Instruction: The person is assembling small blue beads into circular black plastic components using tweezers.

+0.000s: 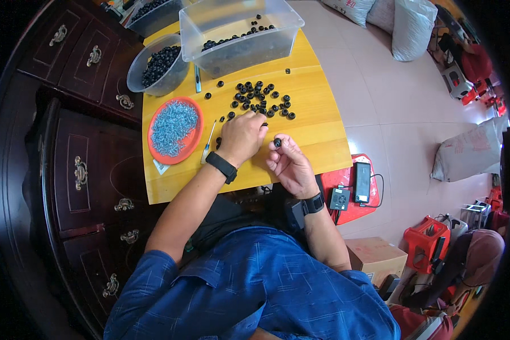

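Observation:
My left hand (242, 136) rests knuckles-up on the yellow table (317, 136), fingers curled at the near edge of a scatter of small black rings (260, 99); what it grips is hidden. My right hand (289, 164) is palm-up beside it, pinching one black ring (277, 143) between thumb and fingertips. Both wrists carry black bands. A red plate (153, 141) heaped with small silvery screws lies to the left of my left hand.
A clear tub (241, 51) with black rings and a round bowl (136, 76) of black rings stand at the table's far side. A thin tool (208, 141) lies by the plate. Dark wooden drawers (79, 170) are left; a red stool (351, 198) with devices is right.

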Available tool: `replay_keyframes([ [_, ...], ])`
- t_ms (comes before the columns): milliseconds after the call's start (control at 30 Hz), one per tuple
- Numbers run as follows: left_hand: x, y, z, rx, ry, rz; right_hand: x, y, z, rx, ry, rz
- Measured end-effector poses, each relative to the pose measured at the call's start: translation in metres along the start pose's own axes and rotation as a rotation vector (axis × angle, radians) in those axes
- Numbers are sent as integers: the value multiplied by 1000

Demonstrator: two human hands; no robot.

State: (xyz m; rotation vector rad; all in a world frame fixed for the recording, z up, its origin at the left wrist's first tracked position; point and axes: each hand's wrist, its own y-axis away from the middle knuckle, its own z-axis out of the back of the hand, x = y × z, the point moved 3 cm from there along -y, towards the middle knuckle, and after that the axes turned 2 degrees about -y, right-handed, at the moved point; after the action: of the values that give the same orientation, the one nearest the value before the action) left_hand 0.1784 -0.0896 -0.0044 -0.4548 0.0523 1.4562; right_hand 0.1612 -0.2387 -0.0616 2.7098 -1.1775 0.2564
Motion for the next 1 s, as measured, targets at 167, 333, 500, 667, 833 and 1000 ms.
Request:
replay_keyframes([
  [167,3,-2,-7,22,-10,-13,-1,0,1,-12,33,0],
  [333,-3,17,13,-53,298,40,-2,0,3,10,-43,5],
  [500,-10,50,45,-84,644,176,-8,1,-8,-8,-20,-35],
  [667,-13,69,64,-125,648,184,-26,0,-18,-4,-21,-81],
  [833,-11,79,73,-107,449,110,-38,0,-19,-30,64,-87],
  [1000,-9,82,76,-142,400,39,-48,-3,-17,-44,121,-59],
])
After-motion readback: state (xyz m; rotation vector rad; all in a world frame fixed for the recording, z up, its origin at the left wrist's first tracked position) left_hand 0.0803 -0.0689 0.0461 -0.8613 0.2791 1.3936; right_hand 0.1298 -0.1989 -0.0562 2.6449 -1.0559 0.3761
